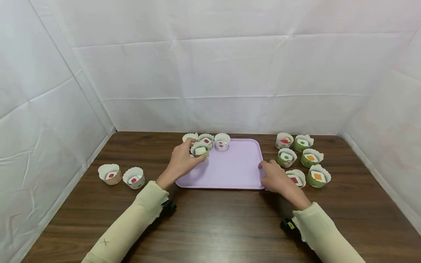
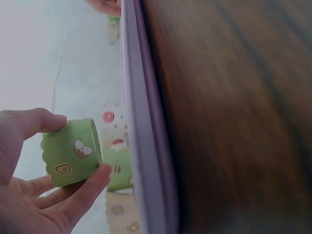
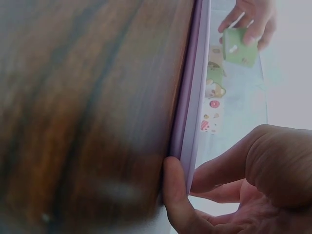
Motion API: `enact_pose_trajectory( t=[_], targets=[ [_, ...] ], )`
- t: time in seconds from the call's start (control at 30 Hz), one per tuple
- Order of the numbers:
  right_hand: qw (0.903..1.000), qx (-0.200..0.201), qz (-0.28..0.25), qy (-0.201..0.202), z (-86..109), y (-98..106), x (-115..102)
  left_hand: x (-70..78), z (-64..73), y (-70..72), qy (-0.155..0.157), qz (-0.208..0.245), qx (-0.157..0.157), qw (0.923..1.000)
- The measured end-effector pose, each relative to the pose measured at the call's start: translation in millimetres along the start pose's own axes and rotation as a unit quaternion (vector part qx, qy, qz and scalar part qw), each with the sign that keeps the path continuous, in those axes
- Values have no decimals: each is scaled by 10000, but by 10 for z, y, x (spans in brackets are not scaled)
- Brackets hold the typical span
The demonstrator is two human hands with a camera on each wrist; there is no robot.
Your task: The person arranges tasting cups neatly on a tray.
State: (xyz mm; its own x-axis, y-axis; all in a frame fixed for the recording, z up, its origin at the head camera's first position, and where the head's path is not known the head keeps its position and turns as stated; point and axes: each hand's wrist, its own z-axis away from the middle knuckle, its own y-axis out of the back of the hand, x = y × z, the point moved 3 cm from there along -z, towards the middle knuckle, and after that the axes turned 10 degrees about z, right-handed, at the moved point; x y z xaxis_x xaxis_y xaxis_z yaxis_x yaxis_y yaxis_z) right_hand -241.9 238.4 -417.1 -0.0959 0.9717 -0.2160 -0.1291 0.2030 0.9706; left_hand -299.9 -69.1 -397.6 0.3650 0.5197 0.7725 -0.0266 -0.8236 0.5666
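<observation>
My left hand (image 1: 182, 157) grips a green paper baking cup (image 2: 73, 153) between thumb and fingers, raised over the left part of a lilac tray (image 1: 230, 168). A white piece shows inside that cup in the head view. Behind it, along the tray's back left edge, stand a beige cup (image 2: 122, 209), a green cup (image 2: 119, 168) and a white patterned cup (image 1: 222, 142). My right hand (image 1: 275, 177) pinches the tray's right rim, with the thumb and a finger on either side of it in the right wrist view.
Two more paper cups (image 1: 110, 174) with red-centred pieces stand on the wooden table (image 1: 210, 219) at the left. Right of the tray is a cluster of several cups (image 1: 287, 157), close to my right hand. White sheeting (image 1: 230, 69) hangs behind and at both sides.
</observation>
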Motion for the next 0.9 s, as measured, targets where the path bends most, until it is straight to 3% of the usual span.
enact_pose_trajectory(
  t=[0.27,0.67,0.9],
  targets=[
    [10000,-42,-16,-50,5,17,-20,177,-129,-221,-567,-227,-434,9972],
    [9999,-29,69,-79,-2,2,7,412,-300,-587,-610,-401,-1004,9923],
    [10000,52,77,36,-2,4,9,567,-441,-673,-771,-426,-1101,9900]
  ],
)
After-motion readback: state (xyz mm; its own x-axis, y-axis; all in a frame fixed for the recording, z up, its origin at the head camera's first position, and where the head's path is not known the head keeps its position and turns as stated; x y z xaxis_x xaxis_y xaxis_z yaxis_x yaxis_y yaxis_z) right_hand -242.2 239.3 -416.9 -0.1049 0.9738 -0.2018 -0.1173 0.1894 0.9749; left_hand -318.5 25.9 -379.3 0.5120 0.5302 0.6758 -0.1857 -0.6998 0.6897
